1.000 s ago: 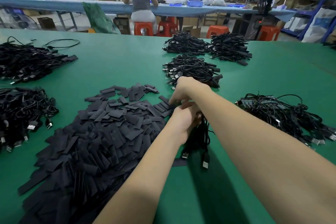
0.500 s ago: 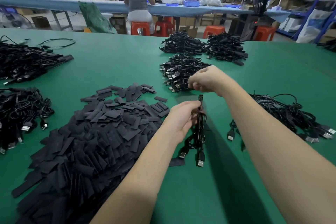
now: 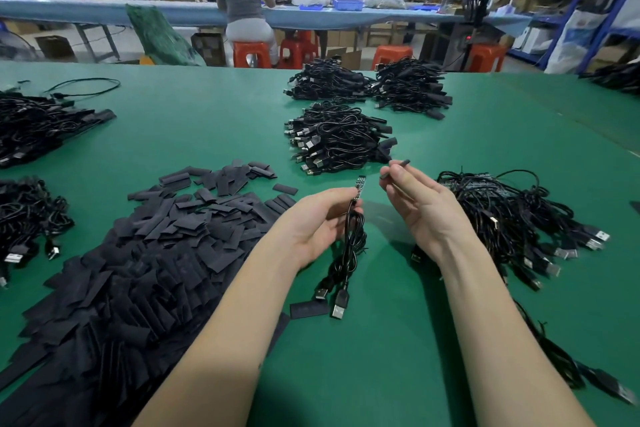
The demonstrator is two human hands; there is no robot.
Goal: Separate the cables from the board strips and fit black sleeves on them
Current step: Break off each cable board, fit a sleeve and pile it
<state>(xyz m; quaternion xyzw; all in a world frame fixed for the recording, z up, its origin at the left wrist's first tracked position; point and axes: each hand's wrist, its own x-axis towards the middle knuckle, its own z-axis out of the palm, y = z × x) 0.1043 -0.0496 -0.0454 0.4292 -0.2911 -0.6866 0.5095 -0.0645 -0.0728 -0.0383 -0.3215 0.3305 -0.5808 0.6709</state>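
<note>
sleeves pile left on table | tangled cables right | cable heaps behind

Single view, head-worn, wide-angle: looks forward and down along both forearms onto the green counter; hands close below the lens, background workbench far ahead. No second view to overlap.

Table: matt green cloth-like top. Sleeves: matt black, flat. Cables: glossy black plastic jackets w/ shiny metal plugs. Stools: orange plastic.
</note>
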